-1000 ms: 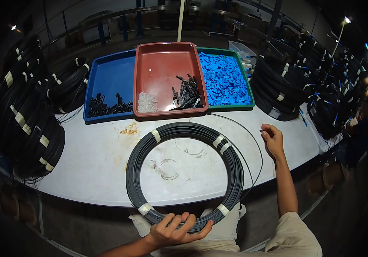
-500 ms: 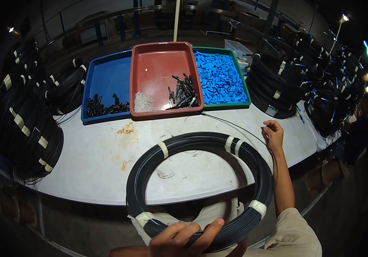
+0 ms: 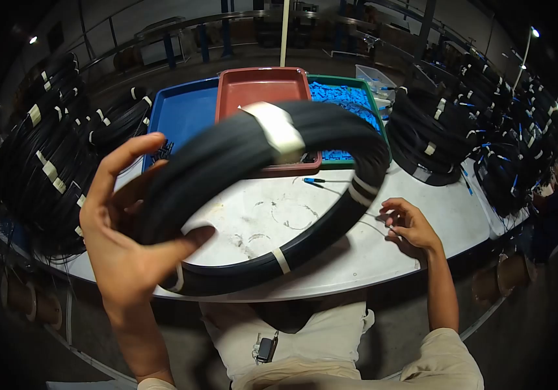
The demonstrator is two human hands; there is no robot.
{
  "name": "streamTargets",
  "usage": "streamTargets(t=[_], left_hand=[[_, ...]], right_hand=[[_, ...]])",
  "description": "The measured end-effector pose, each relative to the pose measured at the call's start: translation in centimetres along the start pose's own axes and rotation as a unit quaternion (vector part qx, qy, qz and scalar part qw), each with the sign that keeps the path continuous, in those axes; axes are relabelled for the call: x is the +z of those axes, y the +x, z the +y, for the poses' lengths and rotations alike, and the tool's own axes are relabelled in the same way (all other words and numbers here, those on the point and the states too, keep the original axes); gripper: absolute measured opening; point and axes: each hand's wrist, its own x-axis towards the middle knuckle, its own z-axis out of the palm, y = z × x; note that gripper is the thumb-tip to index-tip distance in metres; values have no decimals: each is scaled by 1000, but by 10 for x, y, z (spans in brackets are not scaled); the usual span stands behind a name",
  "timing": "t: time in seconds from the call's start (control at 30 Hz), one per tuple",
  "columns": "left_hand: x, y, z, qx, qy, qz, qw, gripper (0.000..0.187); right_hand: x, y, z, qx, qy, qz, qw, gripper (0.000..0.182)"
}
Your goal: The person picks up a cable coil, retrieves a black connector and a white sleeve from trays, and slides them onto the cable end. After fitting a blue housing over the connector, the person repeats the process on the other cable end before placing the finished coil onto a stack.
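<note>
Coil (image 3: 204, 166) now sits higher and tilted over the counter (image 3: 445, 211), left fingers (image 3: 111, 166) clamped round its left side, right fingers (image 3: 401, 207) curled at a thin cable (image 3: 372, 227), grip unclear; step judged as turning the coil, next move likely needing the cable kept untangled.

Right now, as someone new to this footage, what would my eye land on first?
Most likely the large black cable coil, bound with pale tape and held tilted in the left hand, hiding part of the red tray behind it. Next, the bright blue pieces in the green-rimmed tray at the table's far side. Then the dark stacks of coils flanking the trays.
</note>
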Motion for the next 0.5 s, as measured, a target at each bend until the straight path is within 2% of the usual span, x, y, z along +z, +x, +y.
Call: streamTargets(t=[0.03, 0.07, 0.1, 0.13, 0.23, 0.27, 0.33, 0.37, 0.43, 0.47, 0.5], left_hand=[[-9, 5, -11, -2, 28, -13, 1000, 90], [-12, 8, -20, 14, 8, 7, 1000, 76], [-20, 11, -36, 48, 33, 12, 998, 71], [-22, 13, -45, 45, 37, 33, 998, 67], [-37, 14, -70, 15, 26, 53, 998, 56], [-43, 13, -77, 0, 22, 53, 998, 55], [-53, 14, -87, -46, -18, 52, 997, 57], [-56, 16, -94, -47, -18, 51, 997, 57], [-61, 23, -107, -90, -82, 32, 992, 60], [-61, 25, -111, -104, -84, 38, 990, 62], [-60, 28, -112, -118, -98, 41, 987, 63]], right_hand=[[3, -7, -10, 46, 75, -16, 996, 63], [4, -12, -13, 50, 78, -20, 996, 63], [6, -17, -15, 28, 94, -57, 994, 64], [8, -22, -18, 6, 110, -95, 989, 66], [17, -31, -26, -44, 103, -64, 992, 30], [18, -29, -22, -40, 104, -68, 991, 30], [20, -22, -12, -153, 25, 19, 988, 22], [22, -14, -10, -152, 25, 20, 988, 22], [33, 9, -13, -292, 49, 128, 946, 37], [38, 19, -18, -304, 33, 176, 936, 49], [43, 28, -24, -310, 36, 174, 934, 49]])
